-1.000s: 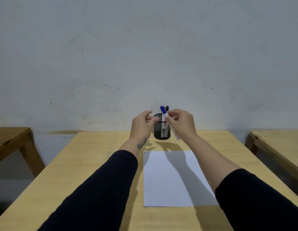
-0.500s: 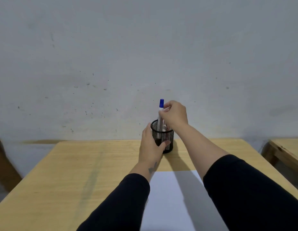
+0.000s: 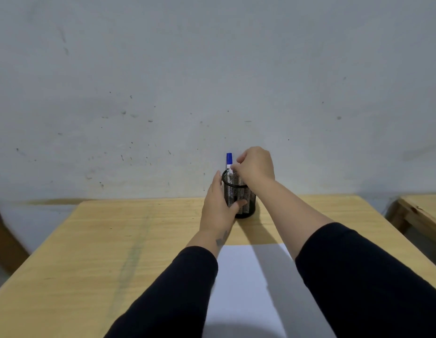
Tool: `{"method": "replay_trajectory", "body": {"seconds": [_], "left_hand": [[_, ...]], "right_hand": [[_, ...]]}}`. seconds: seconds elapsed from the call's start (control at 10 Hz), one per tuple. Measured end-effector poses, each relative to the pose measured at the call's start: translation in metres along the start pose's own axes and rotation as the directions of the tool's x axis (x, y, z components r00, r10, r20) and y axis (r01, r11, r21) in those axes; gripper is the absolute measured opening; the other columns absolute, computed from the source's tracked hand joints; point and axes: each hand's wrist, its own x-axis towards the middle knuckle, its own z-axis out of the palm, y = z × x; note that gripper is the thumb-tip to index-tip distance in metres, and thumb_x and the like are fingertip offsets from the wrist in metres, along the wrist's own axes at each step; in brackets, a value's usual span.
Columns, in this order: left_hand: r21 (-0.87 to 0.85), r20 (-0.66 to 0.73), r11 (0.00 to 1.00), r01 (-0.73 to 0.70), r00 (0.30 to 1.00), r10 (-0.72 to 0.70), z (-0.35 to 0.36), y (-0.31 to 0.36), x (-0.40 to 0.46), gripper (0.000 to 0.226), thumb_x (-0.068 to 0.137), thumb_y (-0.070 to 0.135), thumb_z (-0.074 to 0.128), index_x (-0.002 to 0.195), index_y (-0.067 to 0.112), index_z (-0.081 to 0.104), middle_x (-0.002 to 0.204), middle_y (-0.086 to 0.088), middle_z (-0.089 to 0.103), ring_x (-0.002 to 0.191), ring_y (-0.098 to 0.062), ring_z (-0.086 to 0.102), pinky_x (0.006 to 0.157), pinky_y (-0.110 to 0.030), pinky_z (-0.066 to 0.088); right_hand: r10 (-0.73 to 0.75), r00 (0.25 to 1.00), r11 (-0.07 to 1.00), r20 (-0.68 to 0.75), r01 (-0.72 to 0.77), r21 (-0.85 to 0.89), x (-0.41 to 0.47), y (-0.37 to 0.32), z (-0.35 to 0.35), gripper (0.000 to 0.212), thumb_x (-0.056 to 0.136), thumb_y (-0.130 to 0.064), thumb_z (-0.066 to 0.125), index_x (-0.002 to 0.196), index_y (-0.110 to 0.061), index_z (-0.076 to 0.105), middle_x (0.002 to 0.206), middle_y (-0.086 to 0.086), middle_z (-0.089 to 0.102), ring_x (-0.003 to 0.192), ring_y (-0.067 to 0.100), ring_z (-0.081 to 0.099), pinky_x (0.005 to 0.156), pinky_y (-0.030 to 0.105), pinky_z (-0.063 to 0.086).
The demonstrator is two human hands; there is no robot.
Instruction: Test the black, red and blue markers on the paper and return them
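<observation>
Two hands at mesh cup [image 3: 246, 203], far table [image 3: 114, 240] | left hand [image 3: 218, 208] grips cup | right hand [image 3: 254, 167] pinches blue marker [image 3: 229, 164], upright inside | paper [image 3: 246, 276] near

The blue marker [image 3: 229, 164], white-barrelled with a blue cap, stands upright in the black mesh cup [image 3: 246, 203], cap above the rim. The white paper [image 3: 248, 289] lies flat on the table, nearer the person.
</observation>
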Motion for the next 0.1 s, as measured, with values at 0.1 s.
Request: {"method": "replay_trajectory", "body": {"seconds": [0.1], "left_hand": [[0.097,0.008,0.995,0.0,1.0,-0.001,-0.0131,0.014,-0.0025,0.098,0.078,0.023,0.077,0.151,0.016,0.013,0.157,-0.001,0.027,0.144,-0.014,0.026,0.116,-0.032,0.026]], "right_hand": [[-0.042,0.997,0.999,-0.058,0.043,0.019,-0.0159,-0.0041,-0.0248,0.018,0.079,-0.013,0.072,0.09,0.0,0.073,0.092,0.018,0.074,0.087,0.033,0.07,0.076,0.036,0.057]]}}
